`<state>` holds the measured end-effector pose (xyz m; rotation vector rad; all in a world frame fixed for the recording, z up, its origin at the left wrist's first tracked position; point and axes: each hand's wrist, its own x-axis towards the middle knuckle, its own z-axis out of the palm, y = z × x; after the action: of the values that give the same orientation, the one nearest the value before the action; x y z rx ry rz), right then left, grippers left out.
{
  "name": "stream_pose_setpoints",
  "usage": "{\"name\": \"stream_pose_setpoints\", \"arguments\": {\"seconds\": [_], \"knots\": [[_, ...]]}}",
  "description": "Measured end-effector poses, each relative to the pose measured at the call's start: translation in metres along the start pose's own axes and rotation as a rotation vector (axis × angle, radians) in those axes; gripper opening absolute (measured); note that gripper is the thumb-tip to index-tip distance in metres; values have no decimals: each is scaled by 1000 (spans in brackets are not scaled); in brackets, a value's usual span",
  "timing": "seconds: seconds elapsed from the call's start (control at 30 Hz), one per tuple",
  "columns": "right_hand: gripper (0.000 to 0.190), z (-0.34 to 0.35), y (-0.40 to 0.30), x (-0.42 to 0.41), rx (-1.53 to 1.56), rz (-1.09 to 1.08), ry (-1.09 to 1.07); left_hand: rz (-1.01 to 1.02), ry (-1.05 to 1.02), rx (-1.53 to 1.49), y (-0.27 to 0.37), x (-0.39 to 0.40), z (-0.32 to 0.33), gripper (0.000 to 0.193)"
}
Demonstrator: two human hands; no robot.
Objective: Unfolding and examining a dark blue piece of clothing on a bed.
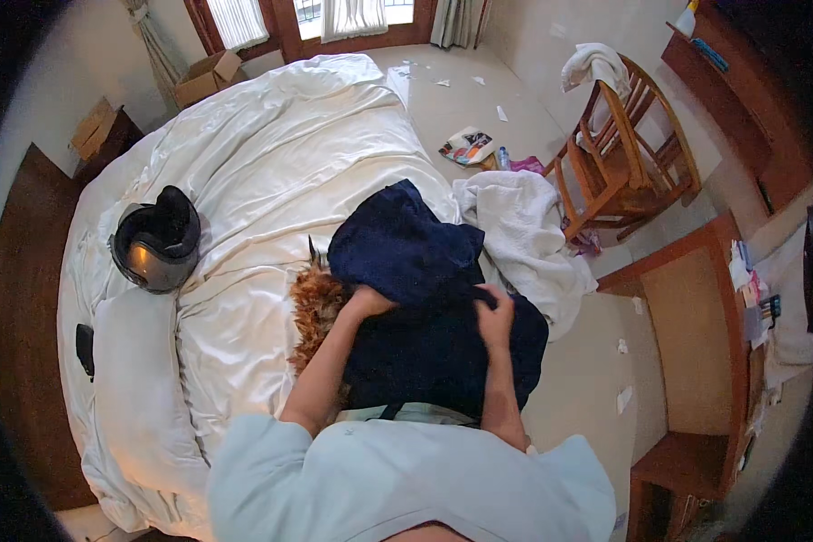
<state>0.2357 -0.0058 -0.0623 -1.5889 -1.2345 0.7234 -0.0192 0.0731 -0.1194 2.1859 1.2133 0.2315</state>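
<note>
A dark navy cloth (pixel 406 244), perhaps a garment, lies bunched over the near right edge of the bed, its lower part spread in front of me. My left hand (pixel 372 303) is at its left side, fingers hidden under a fold, so its grip cannot be seen. The fingers of my right hand (pixel 494 311) pinch a dark edge of the same cloth. Beside my left forearm, partly beneath the cloth, is a reddish-brown feathery or furry item (pixel 314 308). A dark strap (pixel 391 410) shows below the cloth, close to my shirt.
White sheets (pixel 278 156) cover the bed, which holds a helmet (pixel 156 240), a pillow (pixel 139 393) and a black object (pixel 85 349). A white towel (pixel 515 223) hangs off the right side. A wooden chair (pixel 616 156), wooden desk (pixel 718 257) and scattered scraps are on the right.
</note>
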Motion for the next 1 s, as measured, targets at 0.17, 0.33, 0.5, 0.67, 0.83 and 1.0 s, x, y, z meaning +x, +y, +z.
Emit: {"name": "stream_pose_setpoints", "arguments": {"seconds": [0.17,0.33,0.5,0.67,0.83,1.0], "knots": [[27,-53,70,12,1,-4,278,-145,115,-27,-21,42,-4,64],[40,-59,74,3,-246,309,118,-87,288,275,-47,52,35,55],[96,-44,41,-13,213,311,-219,-170,231,-137,-26,34,27,53],[123,18,7,-15,-6,-123,-147,-438,250,-1049,35,14,71,50],[66,29,17,19,61,-122,-155,-583,-104,-1582,44,-15,104,42],[38,15,26,70,292,-185,-225,-489,-10,-1541,113,-47,20,35]]}}
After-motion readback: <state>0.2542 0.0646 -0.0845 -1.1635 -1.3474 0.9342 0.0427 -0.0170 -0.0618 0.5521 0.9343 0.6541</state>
